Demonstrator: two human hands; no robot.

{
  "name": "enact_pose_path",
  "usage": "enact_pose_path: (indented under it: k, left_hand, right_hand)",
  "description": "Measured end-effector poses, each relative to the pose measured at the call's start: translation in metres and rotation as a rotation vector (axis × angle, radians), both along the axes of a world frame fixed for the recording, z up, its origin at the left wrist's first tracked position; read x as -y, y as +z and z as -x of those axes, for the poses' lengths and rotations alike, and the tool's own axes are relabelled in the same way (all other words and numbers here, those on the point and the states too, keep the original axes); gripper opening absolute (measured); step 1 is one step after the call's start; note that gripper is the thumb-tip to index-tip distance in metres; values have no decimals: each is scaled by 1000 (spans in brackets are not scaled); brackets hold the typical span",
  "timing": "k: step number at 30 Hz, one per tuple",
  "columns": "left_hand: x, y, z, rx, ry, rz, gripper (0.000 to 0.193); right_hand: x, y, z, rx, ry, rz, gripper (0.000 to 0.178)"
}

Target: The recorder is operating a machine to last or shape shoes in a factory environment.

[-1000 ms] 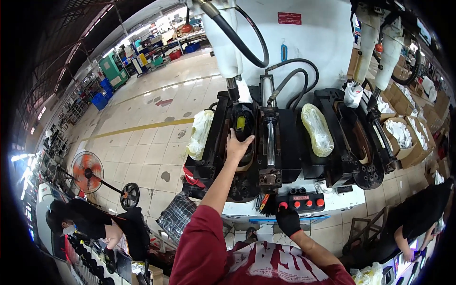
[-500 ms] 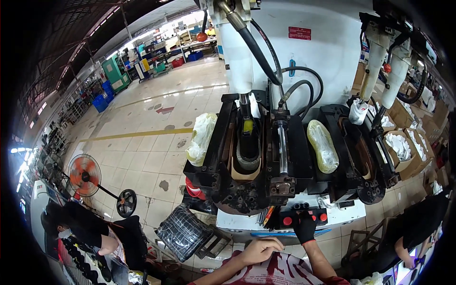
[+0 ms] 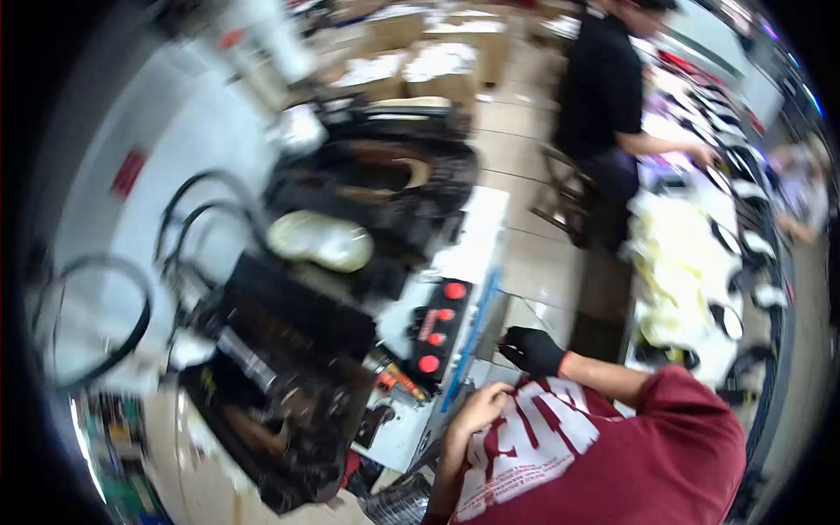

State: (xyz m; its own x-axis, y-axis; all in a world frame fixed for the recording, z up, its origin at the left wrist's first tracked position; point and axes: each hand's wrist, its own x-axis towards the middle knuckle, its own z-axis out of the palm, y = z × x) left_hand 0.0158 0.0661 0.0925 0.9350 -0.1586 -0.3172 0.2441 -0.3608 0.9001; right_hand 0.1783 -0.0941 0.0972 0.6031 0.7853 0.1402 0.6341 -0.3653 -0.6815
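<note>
My left hand (image 3: 483,407) is bare and rests in front of my dark red shirt (image 3: 639,446). Its fingers lie loosely bent, and I see nothing held in them. My right hand (image 3: 534,352), in a black glove, is beside the front edge of the machine's white table, above the floor. Its dark fingers are smeared, so whether they grip anything is unclear. The black control box (image 3: 437,328) with several red buttons sits on that table, left of my right hand and apart from it.
Two black shoe-press stations (image 3: 306,359) stand at left, with a plastic-wrapped shoe form (image 3: 319,241) between them. Cartons (image 3: 442,66) of white paper stand behind. At right, a person in black (image 3: 604,96) works at a long bench (image 3: 687,236) carrying shoes.
My view has swung far to the right, bringing the shoe bench into sight. My right hand has come off the control box and moved away from it. The left stays near my shirt.
</note>
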Motion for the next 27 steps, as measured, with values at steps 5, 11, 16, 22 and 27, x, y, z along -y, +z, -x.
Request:
enact_pose_path:
  k: [5,11,16,22,27]
  left_hand:
    - [9,-65,-46,-440,-45,368,32]
    - [31,-136,-83,-808,-10,337,39]
    - [62,-157,-117,-796,-18,72,40]
    - [176,-129,-204,-549,-279,147,52]
    - [321,-105,-261,-451,-426,185,84]
  right_hand:
    - [120,-17,36,-215,-400,62,26]
    - [251,-47,134,-455,-1237,35,26]
    - [311,-68,210,-57,-1652,289,32]
    - [383,-39,133,357,-1747,-67,24]
    - [447,-1,38,166,-1617,-73,24]
